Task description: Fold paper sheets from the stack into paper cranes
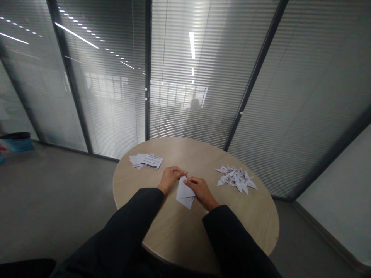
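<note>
A sheet of white paper folded into a pointed shape (185,195) lies on the round light-wood table (176,227), near its middle. My left hand (171,179) and my right hand (201,192) meet at its upper corner, and the fingertips of both pinch the fold. Black sleeves cover both forearms. To the left of my hands lies a small stack of printed white sheets (146,161). A heap of several small folded white paper cranes (236,179) sits to the right, beyond reach of my fingers' current spot.
Behind the table stands a glass partition with internal blinds (185,96), and a blurred figure shows through it (195,116). A grey floor (58,193) surrounds the table. A blue box with a dark item on it (17,143) sits by the far left wall.
</note>
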The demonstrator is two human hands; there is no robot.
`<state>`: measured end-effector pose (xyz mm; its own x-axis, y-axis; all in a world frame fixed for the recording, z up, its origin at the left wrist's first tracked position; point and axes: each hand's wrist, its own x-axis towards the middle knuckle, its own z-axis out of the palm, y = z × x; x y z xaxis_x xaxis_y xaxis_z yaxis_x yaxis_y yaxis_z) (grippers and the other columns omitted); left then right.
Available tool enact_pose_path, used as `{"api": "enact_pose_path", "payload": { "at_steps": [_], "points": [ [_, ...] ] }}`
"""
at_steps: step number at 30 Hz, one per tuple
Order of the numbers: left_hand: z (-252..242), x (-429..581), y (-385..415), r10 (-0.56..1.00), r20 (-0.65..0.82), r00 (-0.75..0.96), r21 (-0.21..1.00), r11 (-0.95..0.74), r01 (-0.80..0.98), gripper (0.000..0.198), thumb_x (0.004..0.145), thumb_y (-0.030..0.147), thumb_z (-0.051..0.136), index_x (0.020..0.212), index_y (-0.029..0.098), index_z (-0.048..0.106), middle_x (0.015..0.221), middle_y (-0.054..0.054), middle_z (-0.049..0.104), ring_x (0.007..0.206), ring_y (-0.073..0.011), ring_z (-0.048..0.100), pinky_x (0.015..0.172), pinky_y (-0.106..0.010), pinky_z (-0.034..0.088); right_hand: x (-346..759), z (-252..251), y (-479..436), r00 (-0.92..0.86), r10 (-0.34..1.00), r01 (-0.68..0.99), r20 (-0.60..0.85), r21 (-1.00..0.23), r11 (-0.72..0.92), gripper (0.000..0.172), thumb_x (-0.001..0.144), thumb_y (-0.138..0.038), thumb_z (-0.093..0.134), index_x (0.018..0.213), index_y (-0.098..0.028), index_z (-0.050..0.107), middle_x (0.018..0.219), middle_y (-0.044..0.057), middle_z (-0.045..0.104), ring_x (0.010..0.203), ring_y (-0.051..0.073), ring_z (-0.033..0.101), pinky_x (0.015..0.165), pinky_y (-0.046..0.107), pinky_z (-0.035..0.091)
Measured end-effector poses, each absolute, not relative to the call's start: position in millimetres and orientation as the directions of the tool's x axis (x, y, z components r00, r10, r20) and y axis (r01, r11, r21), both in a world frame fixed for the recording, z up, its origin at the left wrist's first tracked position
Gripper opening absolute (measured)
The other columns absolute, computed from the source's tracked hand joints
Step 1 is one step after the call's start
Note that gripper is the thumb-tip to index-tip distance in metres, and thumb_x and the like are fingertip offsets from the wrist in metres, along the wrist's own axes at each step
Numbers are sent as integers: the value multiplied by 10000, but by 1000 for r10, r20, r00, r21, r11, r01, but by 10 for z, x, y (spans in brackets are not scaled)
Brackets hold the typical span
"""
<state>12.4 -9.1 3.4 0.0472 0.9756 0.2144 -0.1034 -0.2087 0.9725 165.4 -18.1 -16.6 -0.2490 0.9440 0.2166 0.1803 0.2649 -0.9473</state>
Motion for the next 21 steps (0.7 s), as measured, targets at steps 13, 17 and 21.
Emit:
{"api": "enact_pose_path", "payload": {
  "at_steps": [13,17,21],
  "points": [
    [-86,94,-57,948,319,19,940,-318,126,455,693,560,599,619,113,644,602,-65,653,508,-119,517,501,-226,372,1649,-178,-172,-268,948,199,172,-953,229,342,656,-474,660,620,-134,641,567,-14,554,522,112,456,493,226,311],
    [-64,87,-69,950,311,11,934,-308,183,497,705,593,559,617,113,653,564,-54,633,493,-119,506,501,-230,370,1648,-174,-178,-277,946,199,166,-954,226,340,656,-474,659,608,-138,632,560,-20,550,517,109,451,500,228,312],
    [-57,89,-60,961,278,3,948,-275,157,555,726,636,497,597,118,648,534,-52,620,477,-123,513,503,-236,386,1640,-156,-197,-291,942,198,168,-953,230,334,654,-467,663,593,-141,632,551,-21,546,512,107,445,497,229,305]
  ]
}}
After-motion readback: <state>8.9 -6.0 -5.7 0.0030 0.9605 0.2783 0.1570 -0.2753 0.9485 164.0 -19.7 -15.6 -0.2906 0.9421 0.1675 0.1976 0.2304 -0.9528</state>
